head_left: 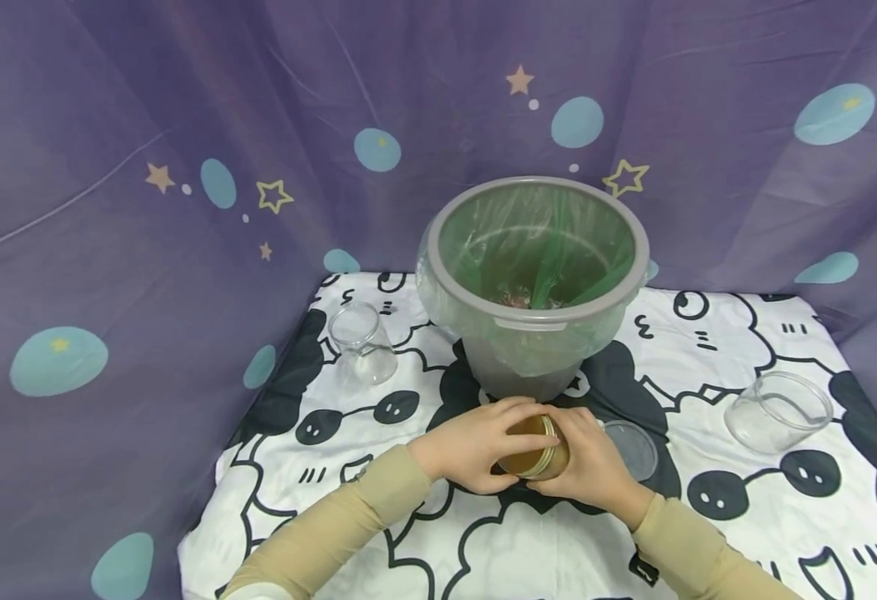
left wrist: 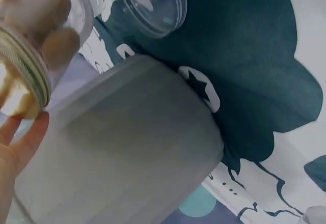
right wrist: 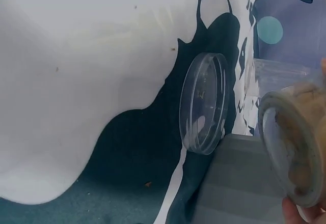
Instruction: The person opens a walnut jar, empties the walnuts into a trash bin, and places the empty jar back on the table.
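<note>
A clear jar with a shiny gold metal lid lies tilted on its side between both hands, in front of a grey bin. My left hand grips the gold lid from the left, fingers curled over it. From the other side my right hand holds the clear body, whose round base faces the right wrist view; fingers show through its wall. Lid and body are together. Just right of my right hand, a shallow clear round lid lies on the cloth.
The grey bin, lined with a green translucent bag, stands directly beyond the hands, some scraps inside. One clear jar stands at the back left, another at the right. A black-and-white patterned cloth covers the table; a purple curtain hangs behind.
</note>
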### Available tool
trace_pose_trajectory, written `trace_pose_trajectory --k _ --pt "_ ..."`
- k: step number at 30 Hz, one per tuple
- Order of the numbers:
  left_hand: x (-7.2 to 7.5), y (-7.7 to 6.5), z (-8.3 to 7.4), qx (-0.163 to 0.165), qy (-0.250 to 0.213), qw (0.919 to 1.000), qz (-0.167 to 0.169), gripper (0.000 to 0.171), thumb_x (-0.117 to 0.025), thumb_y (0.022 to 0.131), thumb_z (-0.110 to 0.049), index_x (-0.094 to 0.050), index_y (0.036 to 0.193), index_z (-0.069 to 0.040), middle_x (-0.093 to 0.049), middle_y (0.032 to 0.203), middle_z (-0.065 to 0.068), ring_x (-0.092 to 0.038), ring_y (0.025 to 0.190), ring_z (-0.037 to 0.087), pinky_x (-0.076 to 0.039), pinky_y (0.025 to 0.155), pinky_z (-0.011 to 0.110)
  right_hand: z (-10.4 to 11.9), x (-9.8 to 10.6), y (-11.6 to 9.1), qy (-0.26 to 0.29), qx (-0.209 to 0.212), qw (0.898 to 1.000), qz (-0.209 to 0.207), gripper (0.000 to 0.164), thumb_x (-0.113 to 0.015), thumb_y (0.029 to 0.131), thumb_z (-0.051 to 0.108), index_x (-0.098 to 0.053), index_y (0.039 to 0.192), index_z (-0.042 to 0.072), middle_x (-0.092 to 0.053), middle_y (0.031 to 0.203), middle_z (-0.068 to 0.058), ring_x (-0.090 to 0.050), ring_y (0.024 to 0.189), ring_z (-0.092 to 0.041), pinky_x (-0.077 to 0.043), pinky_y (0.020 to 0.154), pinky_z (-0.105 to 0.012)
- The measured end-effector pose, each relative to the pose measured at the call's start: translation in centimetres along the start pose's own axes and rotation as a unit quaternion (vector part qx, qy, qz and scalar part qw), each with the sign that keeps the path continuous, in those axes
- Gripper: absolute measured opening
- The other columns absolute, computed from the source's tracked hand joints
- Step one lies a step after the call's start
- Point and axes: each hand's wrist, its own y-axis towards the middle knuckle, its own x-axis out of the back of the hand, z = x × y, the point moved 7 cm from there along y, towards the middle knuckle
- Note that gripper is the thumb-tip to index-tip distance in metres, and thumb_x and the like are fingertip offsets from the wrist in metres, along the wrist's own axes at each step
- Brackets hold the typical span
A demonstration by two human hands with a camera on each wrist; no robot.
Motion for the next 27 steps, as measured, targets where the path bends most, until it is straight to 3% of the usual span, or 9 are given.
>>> trace_pose_trajectory --k 6,14,22,27 --pt "0.4 0.0 0.0 -0.026 -0.009 0.9994 -0.019 0.061 -0.071 0.081 -0.036 -0.051 0.137 -0.023 -0.04 0.143 0.011 -0.042 0.127 0.025 -0.038 0.108 0.028 0.0 0.2 0.0 -0.007 0.019 1.0 0.0 0.098 -0.093 0.04 0.04 -0.055 0.125 0.008 -0.062 0.112 -0.002 -0.052 0.098 -0.019 -0.05 0.08 -0.039" --pt "0.1 -0.2 0.1 -0.01 -0.006 0.9986 -0.052 0.06 -0.07 0.082 -0.038 -0.051 0.136 -0.021 -0.038 0.143 0.013 -0.042 0.126 0.027 -0.044 0.101 0.03 -0.1 0.6 0.2 -0.022 0.033 0.999 -0.007 0.097 -0.093 0.04 0.039 -0.056 0.123 0.006 -0.062 0.112 -0.005 -0.051 0.098 -0.021 -0.05 0.079 -0.039" --pt "-0.3 -0.3 0.9 0.062 -0.054 0.9937 -0.076 0.064 -0.072 0.08 -0.04 -0.049 0.137 -0.02 -0.041 0.138 0.012 -0.043 0.119 0.025 -0.043 0.098 0.032 0.0 0.7 0.3 -0.038 0.038 0.998 -0.024 0.096 -0.092 0.041 0.038 -0.057 0.123 0.005 -0.062 0.112 -0.008 -0.052 0.098 -0.023 -0.051 0.079 -0.04" --pt "-0.6 -0.6 1.9 0.15 -0.092 0.9812 -0.079 0.066 -0.073 0.08 -0.043 -0.048 0.137 -0.019 -0.045 0.131 0.011 -0.046 0.117 0.025 -0.047 0.095 0.033 0.5 0.7 0.5 -0.078 0.044 0.995 -0.042 0.096 -0.092 0.042 0.042 -0.056 0.122 0.003 -0.061 0.109 -0.011 -0.053 0.096 -0.025 -0.052 0.078 -0.043"
